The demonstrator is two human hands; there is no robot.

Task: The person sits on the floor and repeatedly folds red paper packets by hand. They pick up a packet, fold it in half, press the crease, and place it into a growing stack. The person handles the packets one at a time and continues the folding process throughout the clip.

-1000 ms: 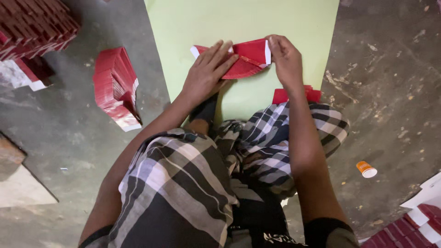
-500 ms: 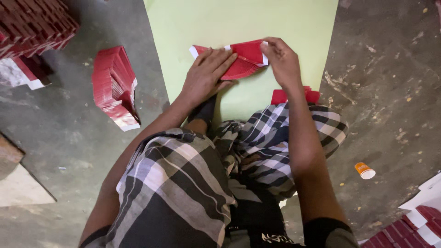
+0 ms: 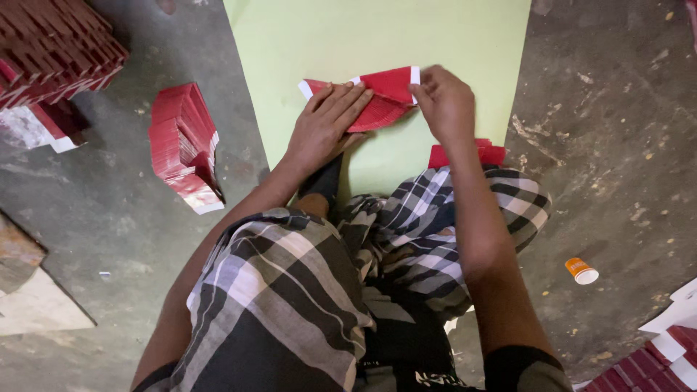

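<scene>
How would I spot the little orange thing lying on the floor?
Start at the pale green sheet on the grey floor, then go past the person's checked-cloth knee on its right side. There lies a small orange cap-like piece with a white end, alone, unlike the red stacks.

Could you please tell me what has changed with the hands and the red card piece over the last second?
Very little changed. The left hand slid slightly along the red card piece, its fingers now lying flat across it. The right hand kept its pinch on the piece's right edge. Nothing was picked up or let go. The green sheet, the red stack on the floor and the small orange cap stayed put.
</scene>
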